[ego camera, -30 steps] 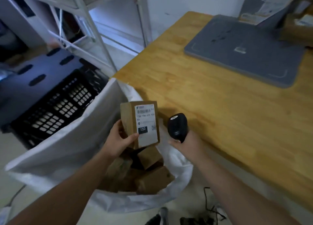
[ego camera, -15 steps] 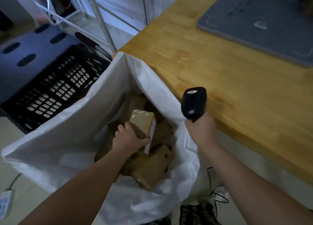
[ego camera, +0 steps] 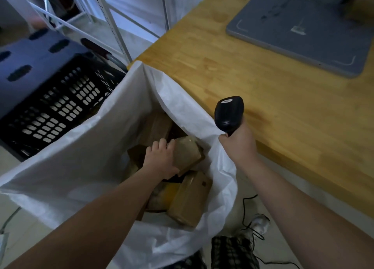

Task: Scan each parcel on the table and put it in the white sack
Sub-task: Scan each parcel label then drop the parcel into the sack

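The white sack point(ego camera: 85, 167) stands open beside the wooden table point(ego camera: 253, 82), with several brown cardboard parcels inside. My left hand point(ego camera: 160, 160) reaches deep into the sack and grips a small brown parcel point(ego camera: 187, 153), which rests on the pile, label side hidden. A larger brown box point(ego camera: 190, 200) lies below it. My right hand point(ego camera: 237, 145) is at the sack's right rim, next to the table edge, closed around the handle of a black barcode scanner point(ego camera: 228, 113) that points upward.
A grey mat point(ego camera: 303, 23) lies on the table at the back right. A black slotted crate point(ego camera: 50, 104) sits left of the sack, with a white metal rack point(ego camera: 107, 15) behind it. Black cables point(ego camera: 251, 218) trail on the floor by my feet.
My left hand has lowered the labelled parcel from above the sack down onto the pile inside. My right hand with the scanner has moved right, towards the table edge.
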A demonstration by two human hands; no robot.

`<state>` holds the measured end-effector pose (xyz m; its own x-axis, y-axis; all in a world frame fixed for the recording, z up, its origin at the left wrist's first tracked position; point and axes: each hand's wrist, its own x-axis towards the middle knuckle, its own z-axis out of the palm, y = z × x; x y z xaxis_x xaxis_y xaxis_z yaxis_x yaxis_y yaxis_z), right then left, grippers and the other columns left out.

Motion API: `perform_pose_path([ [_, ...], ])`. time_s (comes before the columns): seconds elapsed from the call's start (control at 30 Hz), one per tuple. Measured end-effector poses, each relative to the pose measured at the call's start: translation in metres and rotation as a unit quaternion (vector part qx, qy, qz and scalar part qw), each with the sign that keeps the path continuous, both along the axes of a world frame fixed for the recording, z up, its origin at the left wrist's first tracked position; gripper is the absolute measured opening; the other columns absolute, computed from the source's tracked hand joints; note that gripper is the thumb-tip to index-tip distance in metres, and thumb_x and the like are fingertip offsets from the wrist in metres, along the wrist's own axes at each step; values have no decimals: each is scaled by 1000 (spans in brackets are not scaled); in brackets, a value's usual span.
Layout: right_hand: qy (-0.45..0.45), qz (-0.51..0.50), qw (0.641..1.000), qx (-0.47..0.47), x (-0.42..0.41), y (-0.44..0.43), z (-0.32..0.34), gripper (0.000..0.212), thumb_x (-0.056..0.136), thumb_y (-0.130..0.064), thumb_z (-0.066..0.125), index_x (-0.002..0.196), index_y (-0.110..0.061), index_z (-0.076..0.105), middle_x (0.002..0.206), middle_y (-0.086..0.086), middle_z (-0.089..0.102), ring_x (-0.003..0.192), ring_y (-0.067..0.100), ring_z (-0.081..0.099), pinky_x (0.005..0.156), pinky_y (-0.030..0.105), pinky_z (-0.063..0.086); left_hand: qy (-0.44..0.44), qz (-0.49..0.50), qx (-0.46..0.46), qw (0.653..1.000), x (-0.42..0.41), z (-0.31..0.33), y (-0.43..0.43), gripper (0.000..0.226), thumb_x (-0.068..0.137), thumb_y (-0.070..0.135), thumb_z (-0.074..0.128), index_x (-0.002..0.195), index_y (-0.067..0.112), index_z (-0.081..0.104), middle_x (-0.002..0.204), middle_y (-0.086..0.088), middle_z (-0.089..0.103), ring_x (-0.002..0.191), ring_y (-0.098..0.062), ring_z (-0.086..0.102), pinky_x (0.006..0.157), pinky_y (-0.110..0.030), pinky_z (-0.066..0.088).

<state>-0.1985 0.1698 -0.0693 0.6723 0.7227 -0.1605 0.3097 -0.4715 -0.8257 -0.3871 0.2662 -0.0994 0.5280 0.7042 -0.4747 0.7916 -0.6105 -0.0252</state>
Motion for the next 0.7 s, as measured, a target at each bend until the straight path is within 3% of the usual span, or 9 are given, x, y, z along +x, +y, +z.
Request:
perform_pose_path([
  [0.13, -15, 6, 1000, -11, 1, -1, -9, 49, 79, 0, 64, 125, -6, 48, 70, -11, 45, 61, 5, 45, 51, 20, 30, -28, -23, 5, 999, 8, 3, 4, 70, 90, 40, 62, 148, 21, 27, 146, -10, 29, 134, -31, 30, 111, -43, 28],
  [0.3, -5, 16, 998, -55, 6, -5, -9, 56, 80, -5, 65, 131, -13, 45, 85, -2, 55, 74, 18, 54, 55, 24, 34, -113, -33, 37, 992, 30, 27, 8, 63, 91, 43, 59, 144, 18, 34, 136, -8, 39, 125, -27, 38, 103, -38, 35],
  [0.5, -41, -5, 995, -95, 52, -29, 25, 29, 84, -13, 65, 104, -14, 44, 67, -6, 44, 68, 18, 49, 51, 25, 28, -183, -78, 45, 979, 80, 67, 1, 57, 94, 42, 53, 142, 14, 38, 133, -9, 45, 122, -28, 43, 99, -37, 38],
  [0.7, -75, -53, 992, -85, 124, -99, 75, 30, 83, -22, 67, 107, -18, 49, 75, -4, 56, 78, 24, 58, 56, 27, 37, -231, -126, 41, 964, 172, 113, -26, 60, 96, 40, 51, 147, 16, 31, 137, -9, 42, 124, -28, 40, 102, -36, 37],
])
